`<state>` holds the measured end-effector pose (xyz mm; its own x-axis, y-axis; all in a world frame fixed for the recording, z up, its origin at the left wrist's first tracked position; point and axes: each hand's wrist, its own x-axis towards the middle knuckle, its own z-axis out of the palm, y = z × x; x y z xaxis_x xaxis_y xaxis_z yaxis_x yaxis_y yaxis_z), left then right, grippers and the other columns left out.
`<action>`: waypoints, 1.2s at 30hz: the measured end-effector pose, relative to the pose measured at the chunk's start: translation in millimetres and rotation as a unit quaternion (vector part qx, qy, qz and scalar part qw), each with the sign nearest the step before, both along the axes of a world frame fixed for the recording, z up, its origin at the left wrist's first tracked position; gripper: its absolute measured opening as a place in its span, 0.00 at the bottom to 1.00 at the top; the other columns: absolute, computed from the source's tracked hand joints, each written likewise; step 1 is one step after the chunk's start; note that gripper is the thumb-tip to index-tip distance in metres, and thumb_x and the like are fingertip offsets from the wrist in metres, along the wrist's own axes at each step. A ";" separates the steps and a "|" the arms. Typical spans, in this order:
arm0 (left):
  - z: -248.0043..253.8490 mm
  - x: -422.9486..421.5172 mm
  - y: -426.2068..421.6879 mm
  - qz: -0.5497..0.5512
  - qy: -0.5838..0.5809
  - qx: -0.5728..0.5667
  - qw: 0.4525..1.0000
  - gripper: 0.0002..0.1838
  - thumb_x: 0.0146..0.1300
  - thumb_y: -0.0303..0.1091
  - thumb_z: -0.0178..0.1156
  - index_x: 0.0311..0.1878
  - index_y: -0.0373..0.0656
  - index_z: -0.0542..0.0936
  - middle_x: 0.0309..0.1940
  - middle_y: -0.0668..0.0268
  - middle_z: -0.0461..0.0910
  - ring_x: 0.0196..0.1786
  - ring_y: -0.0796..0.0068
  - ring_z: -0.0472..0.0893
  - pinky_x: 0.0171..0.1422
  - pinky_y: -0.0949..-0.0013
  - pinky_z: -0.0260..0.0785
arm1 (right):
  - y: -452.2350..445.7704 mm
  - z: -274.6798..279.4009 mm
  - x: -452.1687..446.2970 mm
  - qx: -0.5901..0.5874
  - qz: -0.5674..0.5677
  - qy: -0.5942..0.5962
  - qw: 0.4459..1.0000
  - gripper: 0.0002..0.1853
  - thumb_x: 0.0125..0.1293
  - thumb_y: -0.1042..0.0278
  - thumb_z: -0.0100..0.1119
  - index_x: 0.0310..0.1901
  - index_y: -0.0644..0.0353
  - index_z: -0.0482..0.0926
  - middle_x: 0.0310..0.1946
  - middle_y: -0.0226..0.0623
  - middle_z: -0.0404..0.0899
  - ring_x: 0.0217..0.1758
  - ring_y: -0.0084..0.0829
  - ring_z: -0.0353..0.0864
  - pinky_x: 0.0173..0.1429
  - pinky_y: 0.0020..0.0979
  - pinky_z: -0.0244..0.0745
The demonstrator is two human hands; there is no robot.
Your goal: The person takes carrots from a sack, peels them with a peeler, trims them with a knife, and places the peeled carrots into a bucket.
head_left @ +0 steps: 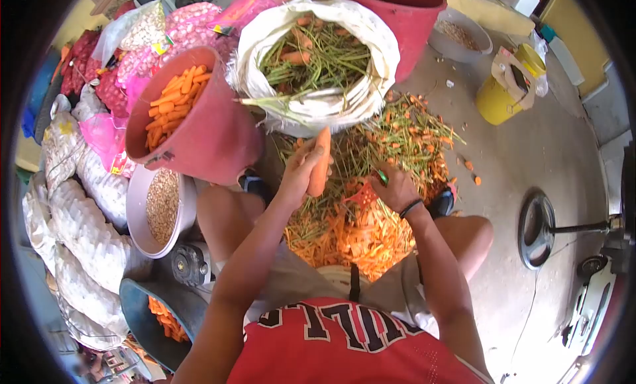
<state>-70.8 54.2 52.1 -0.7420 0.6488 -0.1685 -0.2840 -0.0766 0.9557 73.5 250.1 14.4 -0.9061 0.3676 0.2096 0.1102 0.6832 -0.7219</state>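
At centre frame, your left hand (pixel 304 168) grips a carrot (pixel 321 162), your right hand (pixel 398 191) a green tool (pixel 382 177); likely peeling, the next stroke calls for contact.

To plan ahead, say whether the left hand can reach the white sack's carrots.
Probably yes: the white sack stands open, though stems partly cover its carrots and the left hand holds a carrot.
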 end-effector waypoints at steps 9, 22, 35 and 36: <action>-10.2 50.7 -21.2 -0.039 0.252 -0.164 0.953 0.19 0.67 0.47 0.61 0.44 0.37 0.83 0.25 0.70 0.77 0.28 0.84 0.71 0.32 0.75 0.64 | -46.3 18.7 7.1 0.015 0.069 -0.030 0.997 0.12 0.61 0.64 0.61 0.42 0.62 0.78 0.30 0.53 0.81 0.34 0.54 0.81 0.38 0.47 0.77; -25.1 36.0 -33.8 -0.006 -0.072 -0.017 0.997 0.23 0.70 0.43 0.57 0.63 0.41 0.73 0.52 0.67 0.77 0.48 0.79 0.76 0.50 0.74 0.70 | -25.1 16.2 4.4 -0.049 0.068 -0.139 0.987 0.36 0.41 0.49 0.80 0.49 0.63 0.77 0.38 0.46 0.82 0.42 0.40 0.83 0.48 0.39 0.76; -7.9 45.3 -39.9 -0.153 -0.158 -0.010 0.975 0.23 0.73 0.35 0.49 0.70 0.47 0.66 0.60 0.65 0.74 0.52 0.77 0.78 0.49 0.71 0.76 | 8.2 22.0 -16.0 -0.010 -0.030 0.062 0.998 0.29 0.44 0.60 0.82 0.46 0.62 0.78 0.31 0.40 0.83 0.33 0.30 0.85 0.37 0.31 0.80; -9.1 44.6 -42.9 -0.157 -0.159 -0.004 0.975 0.23 0.73 0.35 0.49 0.70 0.47 0.66 0.59 0.65 0.74 0.51 0.77 0.78 0.49 0.71 0.76 | 14.7 20.0 -17.1 -0.016 -0.065 0.058 0.996 0.28 0.44 0.60 0.82 0.45 0.61 0.78 0.30 0.39 0.83 0.32 0.30 0.84 0.36 0.31 0.80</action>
